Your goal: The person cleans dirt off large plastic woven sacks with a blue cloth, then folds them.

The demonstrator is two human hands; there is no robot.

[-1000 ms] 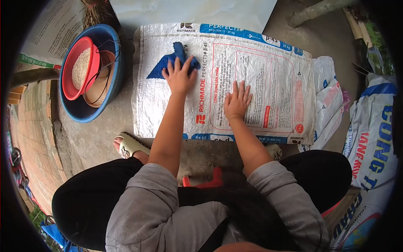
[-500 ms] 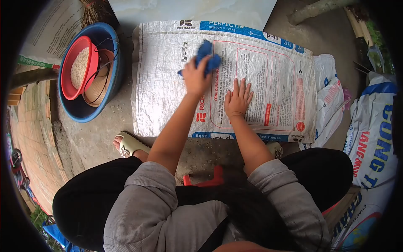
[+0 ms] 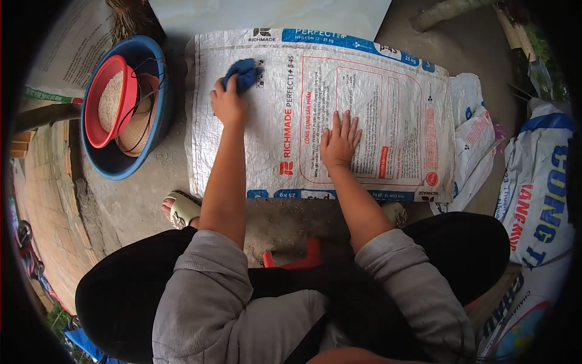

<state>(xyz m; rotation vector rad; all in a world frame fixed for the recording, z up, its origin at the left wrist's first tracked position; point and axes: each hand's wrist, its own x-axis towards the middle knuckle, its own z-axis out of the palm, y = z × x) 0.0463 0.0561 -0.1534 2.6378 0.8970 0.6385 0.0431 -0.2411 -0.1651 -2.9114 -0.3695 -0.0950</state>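
Note:
A white woven sack [image 3: 376, 127] with red and blue print lies flat on the ground in front of me. On its left part, my left hand [image 3: 229, 104] has its fingers closed on a blue cloth [image 3: 244, 74], which touches the sack beside small printed symbols. My right hand [image 3: 341, 141] rests palm down on the printed text near the sack's middle, fingers spread, holding nothing.
At the left a blue basin [image 3: 115, 174] holds a red bowl [image 3: 93, 134] of white grains and a woven item. More sacks [image 3: 536, 182] lie at the right. A pale board [image 3: 273, 13] is beyond the sack, and a red stool [image 3: 306, 258] below me.
My left hand has moved left across the sack with the blue cloth, uncovering the red lettering. My right hand keeps its place on the sack.

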